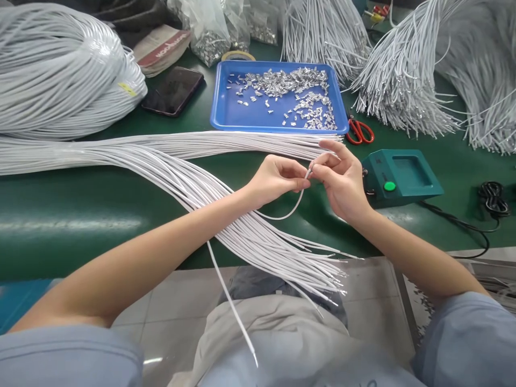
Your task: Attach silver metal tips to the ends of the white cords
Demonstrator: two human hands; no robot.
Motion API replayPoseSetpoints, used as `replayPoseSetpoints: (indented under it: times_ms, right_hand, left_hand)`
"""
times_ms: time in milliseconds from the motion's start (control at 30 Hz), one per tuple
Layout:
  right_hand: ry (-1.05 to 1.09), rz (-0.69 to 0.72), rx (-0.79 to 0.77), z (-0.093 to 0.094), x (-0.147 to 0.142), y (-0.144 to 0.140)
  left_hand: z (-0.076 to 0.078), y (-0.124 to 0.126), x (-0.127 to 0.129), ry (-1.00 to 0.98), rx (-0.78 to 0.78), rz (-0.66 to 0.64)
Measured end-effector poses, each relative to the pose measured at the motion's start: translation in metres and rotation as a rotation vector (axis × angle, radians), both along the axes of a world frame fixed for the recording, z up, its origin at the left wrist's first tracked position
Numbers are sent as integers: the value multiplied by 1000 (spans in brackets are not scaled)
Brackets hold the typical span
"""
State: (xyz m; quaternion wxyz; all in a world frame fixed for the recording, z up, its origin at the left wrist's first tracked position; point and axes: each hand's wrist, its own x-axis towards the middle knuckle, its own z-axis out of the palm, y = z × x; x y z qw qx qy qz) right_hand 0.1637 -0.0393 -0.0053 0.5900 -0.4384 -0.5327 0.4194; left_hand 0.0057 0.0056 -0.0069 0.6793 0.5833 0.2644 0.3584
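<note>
My left hand [278,180] pinches a single white wire [300,200] close to its end, and the wire curves down and back toward the bundle. At that same end, the thumb and index finger of my right hand [341,177] are closed; whatever small piece may be between them is too hidden to make out. Under my left forearm a bundle of white wires [258,247] fans out over the table's front edge, with bare metal tips showing. A second bundle of wires [242,144] lies straight behind my hands. Beyond it stands a blue tray [242,118] with many small metal terminals [282,81].
A green device [403,174] with a lit button sits right of my right hand, its cable [455,217] trailing right. Red-handled scissors [360,132] lie by the tray. A phone [174,91], a large wire coil [64,75], bags of metal parts [209,45] and hanging wire bundles [407,80] line the back.
</note>
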Motion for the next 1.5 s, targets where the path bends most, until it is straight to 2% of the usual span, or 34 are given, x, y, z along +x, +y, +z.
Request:
replayPoseSetpoints:
  times_ms: [133, 333, 600, 833, 933, 1100, 1500]
  right_hand:
    - [-85, -10, 107, -1, -1, 0]
    - [-168, -76, 171, -6, 4, 3]
    - [-238, -58, 165, -6, 5, 1]
    - [-90, -2, 43, -10, 5, -1]
    - [-76, -10, 84, -12, 4, -3]
    - [-209, -86, 177, -14, 7, -2]
    - [-268, -102, 143, -5, 3, -2]
  left_hand:
    - [0, 0, 0, -9, -14, -21]
    - [3, 0, 0, -24, -60, -6]
    - [7, -1, 1, 6, -94, -38]
    - [2, 1, 1, -20, -80, -44]
    - [1, 1, 0, -8, -85, -60]
    - [2, 1, 0, -7, -112, -54]
    - [4, 0, 0, 23, -88, -101]
